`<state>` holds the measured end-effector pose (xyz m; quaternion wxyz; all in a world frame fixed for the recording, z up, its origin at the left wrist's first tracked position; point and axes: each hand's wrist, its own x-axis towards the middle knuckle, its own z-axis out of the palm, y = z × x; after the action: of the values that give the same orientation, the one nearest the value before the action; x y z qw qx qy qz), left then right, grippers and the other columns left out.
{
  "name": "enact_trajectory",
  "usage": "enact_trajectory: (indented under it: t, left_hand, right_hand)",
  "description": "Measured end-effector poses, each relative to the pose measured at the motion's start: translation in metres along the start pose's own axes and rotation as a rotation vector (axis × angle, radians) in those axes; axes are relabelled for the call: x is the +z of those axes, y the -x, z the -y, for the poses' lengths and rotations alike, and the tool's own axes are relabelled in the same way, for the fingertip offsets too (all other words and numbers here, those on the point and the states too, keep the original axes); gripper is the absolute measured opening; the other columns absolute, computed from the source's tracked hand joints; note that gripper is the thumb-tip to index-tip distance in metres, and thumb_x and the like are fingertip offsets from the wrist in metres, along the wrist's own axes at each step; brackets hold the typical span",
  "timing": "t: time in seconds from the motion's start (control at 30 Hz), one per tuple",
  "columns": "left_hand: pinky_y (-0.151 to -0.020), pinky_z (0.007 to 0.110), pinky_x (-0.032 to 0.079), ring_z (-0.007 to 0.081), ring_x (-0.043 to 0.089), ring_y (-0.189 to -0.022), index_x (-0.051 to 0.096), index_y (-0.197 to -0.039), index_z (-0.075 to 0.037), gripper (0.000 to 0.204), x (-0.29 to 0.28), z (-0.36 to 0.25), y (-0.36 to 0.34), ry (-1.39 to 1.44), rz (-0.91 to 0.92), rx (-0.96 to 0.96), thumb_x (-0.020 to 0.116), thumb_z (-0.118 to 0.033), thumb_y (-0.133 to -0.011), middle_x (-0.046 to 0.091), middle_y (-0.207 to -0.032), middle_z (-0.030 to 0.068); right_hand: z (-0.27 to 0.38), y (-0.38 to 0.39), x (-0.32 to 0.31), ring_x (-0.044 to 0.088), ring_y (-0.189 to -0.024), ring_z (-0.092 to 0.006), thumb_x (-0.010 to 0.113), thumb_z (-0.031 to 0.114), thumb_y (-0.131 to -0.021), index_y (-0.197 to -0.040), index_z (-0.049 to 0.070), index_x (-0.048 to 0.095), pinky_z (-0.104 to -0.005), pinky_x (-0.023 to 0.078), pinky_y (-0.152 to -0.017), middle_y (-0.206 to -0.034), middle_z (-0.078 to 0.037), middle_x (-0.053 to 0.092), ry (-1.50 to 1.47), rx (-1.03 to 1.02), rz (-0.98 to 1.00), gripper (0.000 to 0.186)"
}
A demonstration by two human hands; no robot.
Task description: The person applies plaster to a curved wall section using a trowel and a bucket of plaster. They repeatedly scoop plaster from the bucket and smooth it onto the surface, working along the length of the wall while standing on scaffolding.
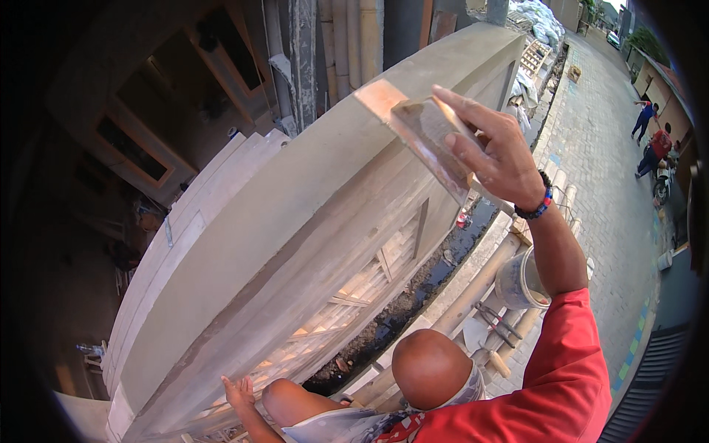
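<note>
My right hand (498,144) is raised, its fingers closed round the handle of a flat rectangular plastering float (425,136). Grey mortar smears mark the float, and its far end shows a bare orange-brown patch. It is tilted just above the curved wall's smooth grey top (295,199); whether it touches cannot be told. Low on the left, my left hand (238,391) has its fingers spread beside the wall's side face and holds nothing. A darker, damp-looking band (251,299) runs along the wall under its upper edge.
A ditch (473,229) with dark water follows the wall's foot. Beside my knees lie thick bamboo poles (473,288), a mortar-stained bucket (521,280) and a long-handled tool (498,325). Upright poles (340,52) stand behind the wall. Two people and a motorcycle (662,183) are along the paved street.
</note>
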<state>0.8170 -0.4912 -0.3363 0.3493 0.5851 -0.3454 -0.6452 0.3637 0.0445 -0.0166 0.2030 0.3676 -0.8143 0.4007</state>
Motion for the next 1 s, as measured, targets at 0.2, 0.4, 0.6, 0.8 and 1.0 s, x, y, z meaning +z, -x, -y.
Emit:
enact_trajectory:
  t: [0.2,0.4,0.6,0.8,1.0]
  left_hand:
    - [-0.095,0.042,0.050,0.0405,0.047,-0.124,0.020,-0.150,-0.009,0.092,0.006,0.009,-0.005,0.027,0.010,-0.047,0.065,-0.055,-0.085,0.024,-0.149,0.0285]
    - [-0.095,0.041,0.049,0.0397,0.046,-0.124,0.022,-0.150,-0.015,0.086,0.005,0.005,0.005,0.021,0.022,-0.017,0.064,-0.055,-0.087,0.025,-0.149,0.0289]
    - [-0.094,0.041,0.050,0.0391,0.049,-0.122,0.023,-0.151,-0.018,0.081,-0.003,0.008,-0.006,0.020,-0.010,-0.036,0.060,-0.055,-0.089,0.029,-0.148,0.0262]
    - [-0.096,0.039,0.048,0.0398,0.049,-0.122,0.020,-0.151,-0.012,0.086,0.000,0.002,0.011,0.024,0.029,-0.016,0.063,-0.052,-0.089,0.029,-0.147,0.0294]
    - [-0.098,0.041,0.047,0.0397,0.049,-0.122,0.022,-0.151,-0.009,0.086,0.006,0.012,0.004,0.054,0.001,0.002,0.064,-0.051,-0.088,0.027,-0.148,0.0303]
  right_hand:
    - [-0.143,0.050,0.035,0.057,-0.071,-0.0081,0.061,0.006,-0.090,-0.144,0.003,0.040,-0.0253,0.053,-0.065,-0.074,-0.001,0.055,-0.214,0.441,-0.568,0.058]
    - [-0.147,0.023,0.070,0.045,-0.063,-0.0083,0.062,0.007,-0.088,-0.145,0.004,0.039,-0.0256,0.042,-0.058,-0.068,0.000,0.046,-0.079,0.351,-0.632,0.062]
    - [-0.139,0.086,0.138,0.043,-0.064,-0.0101,0.063,0.007,-0.087,-0.146,0.006,0.038,-0.0257,0.041,-0.060,-0.072,-0.002,0.047,0.033,0.291,-0.518,0.064]
    - [-0.115,0.046,0.093,0.038,-0.065,-0.0079,0.063,0.005,-0.087,-0.145,0.004,0.039,-0.0217,0.037,-0.060,-0.073,0.003,0.043,-0.192,0.323,-0.683,0.062]
    - [-0.103,0.072,0.137,0.043,-0.065,-0.0090,0.061,0.007,-0.088,-0.144,0.004,0.040,-0.0256,0.041,-0.059,-0.073,0.000,0.047,-0.006,0.267,-0.544,0.060]
